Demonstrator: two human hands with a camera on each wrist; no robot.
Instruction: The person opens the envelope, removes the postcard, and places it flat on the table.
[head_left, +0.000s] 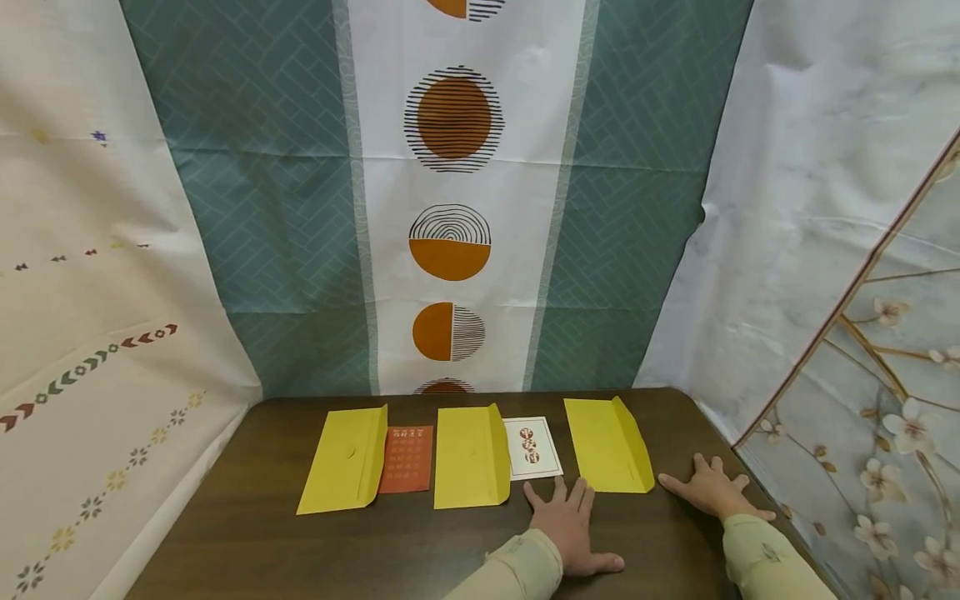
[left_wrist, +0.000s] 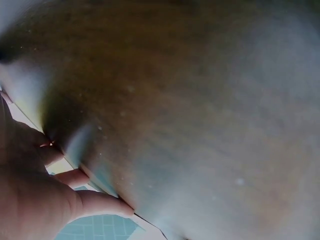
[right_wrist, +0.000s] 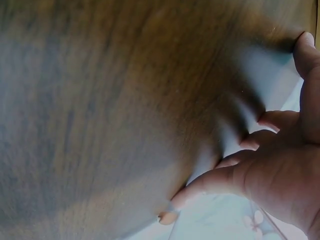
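Observation:
My left hand lies on the dark wooden table with its fingers spread. Its fingertips come close to the lower edge of a white card printed in red; I cannot tell whether they touch it. Spread out too, my right hand rests near the table's right edge, just right of a yellow envelope. In the wrist views, the fingertips of the left hand and the right hand meet the wood. A second yellow envelope, a red card and a third yellow envelope lie farther left.
The envelopes and cards form a row along the back of the table, flaps on the envelopes' right sides. Behind hangs a teal and white patterned cloth. Printed white cloths hang at the left and the right.

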